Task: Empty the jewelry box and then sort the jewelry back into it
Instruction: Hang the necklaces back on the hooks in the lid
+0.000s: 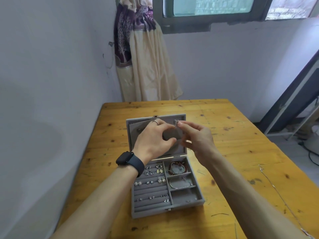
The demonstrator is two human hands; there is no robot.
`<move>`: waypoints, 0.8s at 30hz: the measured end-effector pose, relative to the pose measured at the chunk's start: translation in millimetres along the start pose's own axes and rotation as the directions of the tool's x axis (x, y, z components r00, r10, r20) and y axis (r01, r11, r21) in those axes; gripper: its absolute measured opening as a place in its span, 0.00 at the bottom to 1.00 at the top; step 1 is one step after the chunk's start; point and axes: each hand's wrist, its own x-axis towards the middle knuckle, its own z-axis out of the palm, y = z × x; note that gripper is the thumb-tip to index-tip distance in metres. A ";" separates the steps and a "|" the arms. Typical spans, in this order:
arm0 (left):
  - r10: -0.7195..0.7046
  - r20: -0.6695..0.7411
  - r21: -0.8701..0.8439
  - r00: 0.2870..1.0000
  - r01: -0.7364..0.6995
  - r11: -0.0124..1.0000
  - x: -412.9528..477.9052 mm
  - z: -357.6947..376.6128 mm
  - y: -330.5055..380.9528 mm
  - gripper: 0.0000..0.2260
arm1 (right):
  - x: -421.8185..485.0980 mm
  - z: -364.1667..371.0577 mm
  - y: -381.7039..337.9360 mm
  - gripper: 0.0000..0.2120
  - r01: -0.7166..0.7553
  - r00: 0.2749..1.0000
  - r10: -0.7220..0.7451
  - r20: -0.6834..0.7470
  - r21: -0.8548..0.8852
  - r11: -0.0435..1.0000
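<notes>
A knotty yellow wooden table (238,152) carries one open grey jewelry box (150,213), lying directly beneath the right hand's (198,137) pinch.

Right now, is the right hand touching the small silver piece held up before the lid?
Touching. The head view shows fingertips of the right hand pinching the silver piece in front of the open lid.

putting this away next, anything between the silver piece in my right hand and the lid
Only your left hand, in front of the lid beside the silver piece that your right hand pinches. Nothing else visible.
</notes>
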 end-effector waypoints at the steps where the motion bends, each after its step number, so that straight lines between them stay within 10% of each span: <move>1: -0.003 0.028 -0.038 1.000 0.005 0.999 1.3 1.0 1.3 0.11 | 0.4 -0.6 -3.5 0.03 0.010 1.000 -0.010 -0.003 0.004 1.000; 17: -0.187 0.204 -0.192 0.961 0.227 0.955 -0.4 -26.5 -1.6 0.04 | 16.8 -25.8 -14.2 0.03 0.040 0.946 0.039 -0.323 0.236 0.971; 24: -0.239 0.252 -0.165 0.938 0.285 0.944 -5.9 -49.7 -7.6 0.05 | 25.5 -32.0 21.9 0.07 0.066 0.908 -0.144 -0.394 -0.205 0.976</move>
